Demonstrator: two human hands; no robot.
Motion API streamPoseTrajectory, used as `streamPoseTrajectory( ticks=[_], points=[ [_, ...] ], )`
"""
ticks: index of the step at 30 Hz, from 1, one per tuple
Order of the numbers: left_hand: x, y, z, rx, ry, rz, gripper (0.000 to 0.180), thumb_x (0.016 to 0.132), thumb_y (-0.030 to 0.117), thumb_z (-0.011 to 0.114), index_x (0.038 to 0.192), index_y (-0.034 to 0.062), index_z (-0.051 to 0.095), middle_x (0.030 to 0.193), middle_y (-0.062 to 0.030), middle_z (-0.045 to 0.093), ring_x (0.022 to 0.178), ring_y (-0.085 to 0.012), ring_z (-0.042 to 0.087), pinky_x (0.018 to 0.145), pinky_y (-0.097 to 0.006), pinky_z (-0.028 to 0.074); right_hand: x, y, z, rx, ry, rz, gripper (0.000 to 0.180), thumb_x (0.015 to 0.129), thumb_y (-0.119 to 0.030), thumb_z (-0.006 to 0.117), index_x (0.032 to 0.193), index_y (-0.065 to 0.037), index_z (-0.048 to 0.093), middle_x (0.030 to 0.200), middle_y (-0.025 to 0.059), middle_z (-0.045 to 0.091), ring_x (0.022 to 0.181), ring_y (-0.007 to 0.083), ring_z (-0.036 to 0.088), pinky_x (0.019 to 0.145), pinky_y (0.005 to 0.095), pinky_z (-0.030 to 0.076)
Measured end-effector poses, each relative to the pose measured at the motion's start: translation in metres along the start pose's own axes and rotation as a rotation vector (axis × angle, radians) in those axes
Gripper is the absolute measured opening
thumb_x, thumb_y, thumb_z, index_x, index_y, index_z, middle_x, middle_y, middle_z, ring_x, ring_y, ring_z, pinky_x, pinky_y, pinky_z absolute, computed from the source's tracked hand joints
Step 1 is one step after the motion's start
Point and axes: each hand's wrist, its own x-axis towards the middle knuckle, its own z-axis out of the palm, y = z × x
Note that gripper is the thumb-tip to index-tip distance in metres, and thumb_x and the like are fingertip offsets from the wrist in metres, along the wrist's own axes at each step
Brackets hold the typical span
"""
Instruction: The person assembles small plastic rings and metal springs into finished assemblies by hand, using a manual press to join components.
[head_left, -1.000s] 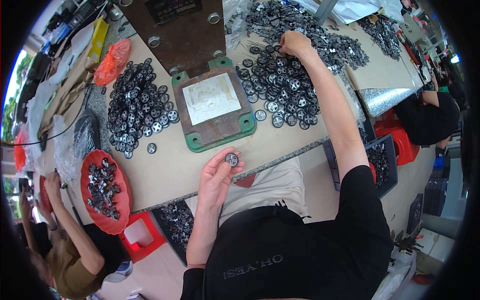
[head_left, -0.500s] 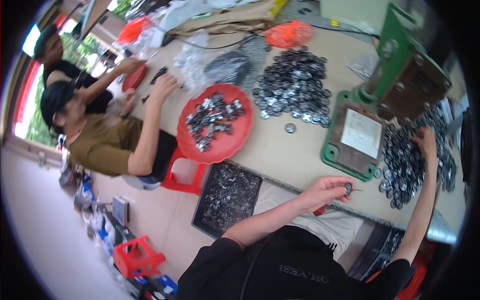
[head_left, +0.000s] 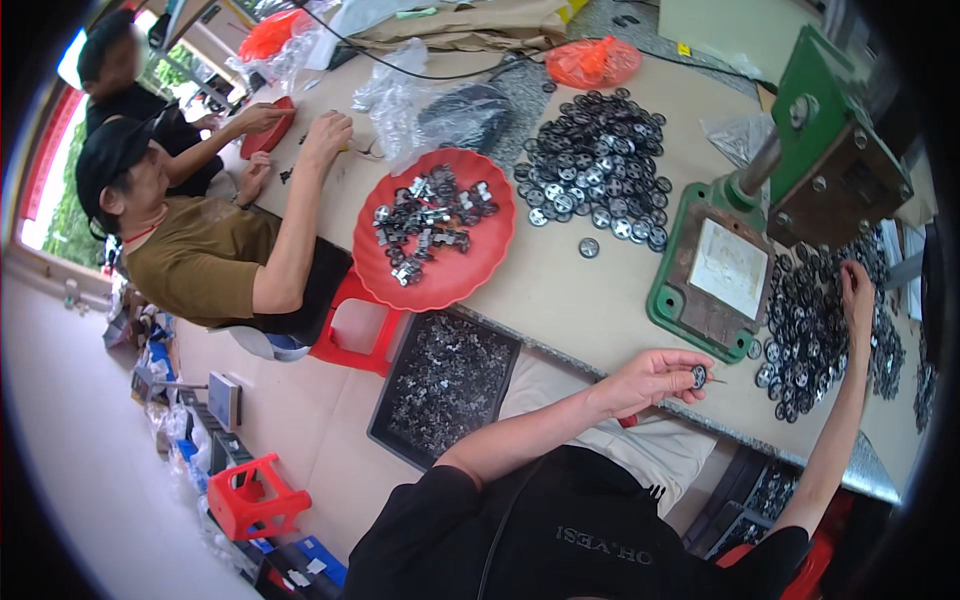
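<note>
My left hand (head_left: 655, 385) is closed at the table's front edge. Between its thumb and fingers is a small black and silver wheel (head_left: 699, 377) with a thin metal pin sticking out to the right. My right hand (head_left: 857, 298) reaches over the right-hand heap of similar wheels (head_left: 800, 345), beside more small dark parts (head_left: 888, 350). Its fingers are drawn together at the heap's far edge; whatever is between them is too small to make out. A green press (head_left: 690, 290) with a pale plate on its base stands between my two hands.
Another heap of wheels (head_left: 600, 165) lies left of the press, with one loose wheel (head_left: 588, 247) in front. A red scalloped dish (head_left: 480, 275) holds small metal parts. Below the table edge sits a black tray (head_left: 400, 440) of tiny pieces. Two people work at the left.
My right hand's fingers have drawn in and now point up more. My left hand keeps the wheel in nearly the same place. The whole view has shifted slightly.
</note>
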Motion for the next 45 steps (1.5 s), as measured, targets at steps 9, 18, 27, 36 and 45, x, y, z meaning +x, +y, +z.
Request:
streamPoseTrajectory(
  ticks=[9, 18, 27, 36, 45],
  points=[
    [-0.008, 0.009, 0.004, 0.127, 0.159, 0.009, 0.034, 0.088, 0.011, 0.051, 0.119, -0.0008, 0.047, 0.109, -0.0125, 0.056, 0.093, -0.0188, 0.057, 0.080, -0.029, 0.047, -0.069, -0.136, -0.013, 0.983, 0.059, 0.436, 0.024, 0.086, -0.021, 0.056, 0.104, -0.005, 0.058, 0.094, 0.0012, 0.056, 0.075, 0.0066, 0.053, 0.060, 0.0233, 0.050],
    [0.007, 0.005, 0.013, 0.204, 0.199, 0.016, 0.033, 0.087, 0.009, 0.052, 0.119, -0.0011, 0.048, 0.108, -0.0131, 0.057, 0.091, -0.0195, 0.059, 0.080, -0.029, 0.047, -0.152, -0.199, 0.024, 1.763, -0.263, 0.575, 0.024, 0.090, -0.013, 0.048, 0.109, 0.000, 0.055, 0.104, 0.0052, 0.055, 0.091, 0.0118, 0.056, 0.079, 0.0305, 0.053],
    [0.006, 0.003, 0.013, 0.116, 0.172, 0.055, 0.033, 0.088, 0.010, 0.051, 0.119, -0.0013, 0.047, 0.108, -0.0139, 0.057, 0.094, -0.0204, 0.058, 0.081, -0.029, 0.048, -0.164, -0.216, 0.039, 1.628, -0.311, 0.479, 0.024, 0.088, -0.012, 0.051, 0.107, 0.001, 0.056, 0.096, 0.0072, 0.060, 0.088, 0.0146, 0.059, 0.077, 0.0297, 0.052],
    [0.008, 0.004, 0.011, 0.093, 0.211, 0.063, 0.031, 0.088, 0.008, 0.051, 0.117, -0.0020, 0.048, 0.105, -0.0114, 0.058, 0.094, -0.0194, 0.058, 0.082, -0.029, 0.047, -0.163, -0.215, 0.033, 1.267, -0.331, 0.388, 0.025, 0.086, -0.012, 0.056, 0.105, 0.003, 0.057, 0.092, 0.0048, 0.059, 0.076, 0.0103, 0.057, 0.070, 0.0223, 0.046],
    [0.007, 0.005, 0.015, 0.171, 0.295, 0.108, 0.030, 0.085, 0.003, 0.054, 0.115, -0.0023, 0.050, 0.101, -0.0095, 0.059, 0.088, -0.0183, 0.059, 0.078, -0.028, 0.048, -0.161, -0.215, 0.044, 1.576, -0.201, 0.483, 0.023, 0.088, -0.013, 0.052, 0.105, 0.001, 0.055, 0.092, 0.0045, 0.058, 0.075, 0.0099, 0.055, 0.067, 0.0241, 0.047]
  ],
)
